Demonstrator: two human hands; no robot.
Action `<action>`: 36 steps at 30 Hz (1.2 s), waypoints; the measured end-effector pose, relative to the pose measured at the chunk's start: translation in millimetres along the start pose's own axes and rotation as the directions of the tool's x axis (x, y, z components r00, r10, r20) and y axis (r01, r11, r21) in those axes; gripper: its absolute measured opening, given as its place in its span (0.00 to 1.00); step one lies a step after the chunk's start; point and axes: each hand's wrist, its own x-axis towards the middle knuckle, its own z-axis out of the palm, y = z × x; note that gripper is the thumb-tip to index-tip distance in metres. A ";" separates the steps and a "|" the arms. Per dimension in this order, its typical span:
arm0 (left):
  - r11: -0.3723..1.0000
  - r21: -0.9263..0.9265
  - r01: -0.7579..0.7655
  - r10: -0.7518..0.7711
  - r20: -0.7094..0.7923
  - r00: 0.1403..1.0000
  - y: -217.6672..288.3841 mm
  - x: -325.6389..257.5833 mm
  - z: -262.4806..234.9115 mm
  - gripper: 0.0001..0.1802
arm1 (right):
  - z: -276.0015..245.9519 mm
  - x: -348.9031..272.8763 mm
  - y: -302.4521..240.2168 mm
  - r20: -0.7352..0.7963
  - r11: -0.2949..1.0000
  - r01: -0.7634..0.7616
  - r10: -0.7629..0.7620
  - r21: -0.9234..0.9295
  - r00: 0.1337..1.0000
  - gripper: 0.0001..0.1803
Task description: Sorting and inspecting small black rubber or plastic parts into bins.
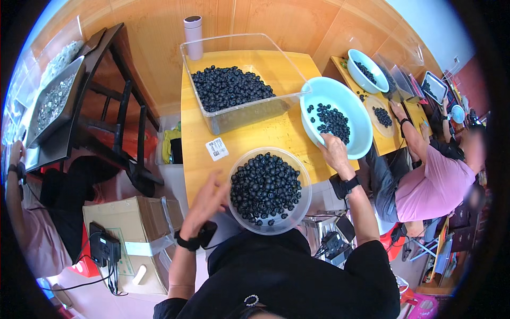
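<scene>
Sitting at the near edge of the small yellow table (255, 139), the clear round bowl (270, 191) overhangs it and is full of blueberries. The light blue basin (340, 114) at the right edge holds few berries; the clear rectangular tub (239, 80) behind holds many. The left hand (206, 201) is open beside the bowl, holding nothing. The right hand (334, 151) grips the basin's rim.
</scene>
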 end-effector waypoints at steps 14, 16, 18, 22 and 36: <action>0.924 0.236 -0.302 0.373 -0.378 0.847 -48.6 28.9 16.0 0.22 | 4.8 -44.1 -16.9 -0.164 0.994 0.101 -0.104 -0.031 0.981 0.09; 0.931 0.281 -0.234 0.332 -0.379 0.864 -44.7 46.8 -1.9 0.21 | 2.6 -50.1 -18.8 -0.161 0.990 0.142 -0.142 -0.011 0.977 0.07; 0.928 0.277 -0.248 0.342 -0.373 0.862 -41.9 59.5 -14.9 0.21 | 2.3 -51.7 -19.9 -0.163 0.989 0.145 -0.143 0.000 0.976 0.07; 0.919 0.331 -0.214 0.331 -0.354 0.875 -29.9 77.8 -24.1 0.22 | 4.0 -44.9 -19.4 -0.181 0.986 0.168 -0.165 0.005 0.970 0.07; 0.989 0.145 0.016 0.027 -0.289 0.957 0.0 62.2 -50.6 0.25 | -53.5 -51.3 -50.6 -0.364 0.960 0.278 -0.246 0.035 0.898 0.21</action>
